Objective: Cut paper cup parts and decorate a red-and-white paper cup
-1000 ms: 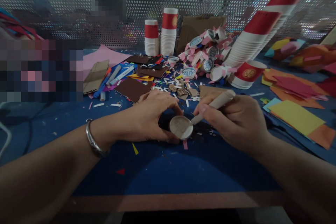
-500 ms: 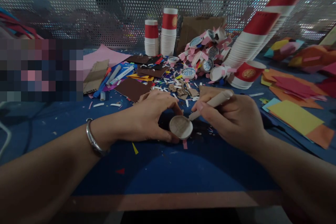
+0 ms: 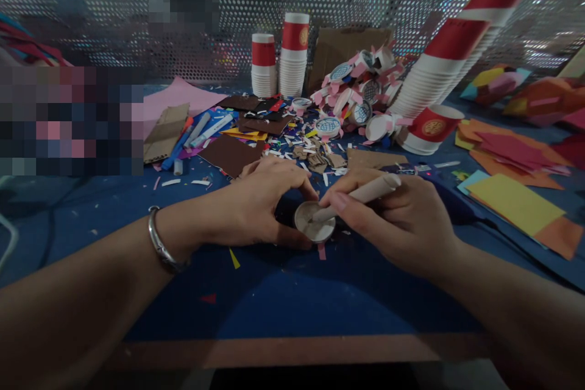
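Observation:
My left hand (image 3: 269,204) curls its thumb and fingers round the rim of a small round paper cup base (image 3: 316,230), pale inside, with a pink paper tab showing below it. Between the fingers and thumb of my right hand (image 3: 393,219) is a white marker pen (image 3: 372,190), its tip down at the inner face of the cup base. Faint lines cross that face, too dim to read. A metal bangle circles my left wrist.
A pile of cup-base pieces with pink tabs (image 3: 361,94) lies behind, beside stacks of red and white paper cups (image 3: 432,67). Coloured paper (image 3: 516,201) is at the right. Markers (image 3: 212,130), brown sheets (image 3: 233,155) and scraps lie at the left and middle.
My right hand has shifted left and slightly down, bringing the marker tip from the rim to the middle of the cup base. My left hand keeps its place.

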`<move>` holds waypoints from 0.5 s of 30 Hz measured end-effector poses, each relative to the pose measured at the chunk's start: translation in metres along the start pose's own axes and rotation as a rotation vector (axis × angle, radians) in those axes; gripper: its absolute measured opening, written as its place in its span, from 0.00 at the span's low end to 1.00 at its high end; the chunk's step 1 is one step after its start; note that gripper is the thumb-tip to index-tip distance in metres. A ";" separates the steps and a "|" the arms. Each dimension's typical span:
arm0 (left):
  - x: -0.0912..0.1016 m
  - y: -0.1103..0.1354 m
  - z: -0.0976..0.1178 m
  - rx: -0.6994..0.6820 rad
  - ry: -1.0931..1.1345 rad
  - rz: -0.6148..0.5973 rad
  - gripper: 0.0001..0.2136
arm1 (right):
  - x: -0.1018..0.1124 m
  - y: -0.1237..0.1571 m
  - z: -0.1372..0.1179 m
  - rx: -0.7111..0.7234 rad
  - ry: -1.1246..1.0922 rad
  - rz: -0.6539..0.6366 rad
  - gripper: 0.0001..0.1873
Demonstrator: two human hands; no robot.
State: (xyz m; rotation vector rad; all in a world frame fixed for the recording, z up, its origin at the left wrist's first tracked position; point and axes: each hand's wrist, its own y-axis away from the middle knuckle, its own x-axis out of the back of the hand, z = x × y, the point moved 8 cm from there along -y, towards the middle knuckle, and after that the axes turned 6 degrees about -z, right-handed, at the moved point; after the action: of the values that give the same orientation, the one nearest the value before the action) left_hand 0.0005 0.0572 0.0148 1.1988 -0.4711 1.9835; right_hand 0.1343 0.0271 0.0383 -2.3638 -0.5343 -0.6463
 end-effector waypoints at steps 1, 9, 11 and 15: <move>0.000 0.000 0.000 -0.006 0.002 0.000 0.22 | -0.001 0.000 0.000 -0.004 -0.002 -0.006 0.09; 0.000 0.000 -0.002 0.015 0.017 0.012 0.23 | -0.004 -0.001 0.000 -0.022 -0.024 -0.015 0.10; 0.001 0.000 -0.001 0.014 0.011 0.011 0.23 | -0.005 -0.001 0.001 -0.020 -0.032 -0.021 0.09; 0.001 0.001 0.001 0.008 0.028 0.008 0.22 | -0.005 -0.001 0.001 -0.023 -0.024 -0.024 0.09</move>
State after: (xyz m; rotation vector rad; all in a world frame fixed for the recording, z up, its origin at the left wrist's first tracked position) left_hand 0.0001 0.0568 0.0160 1.1747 -0.4548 2.0084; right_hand 0.1300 0.0271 0.0347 -2.3923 -0.5692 -0.6388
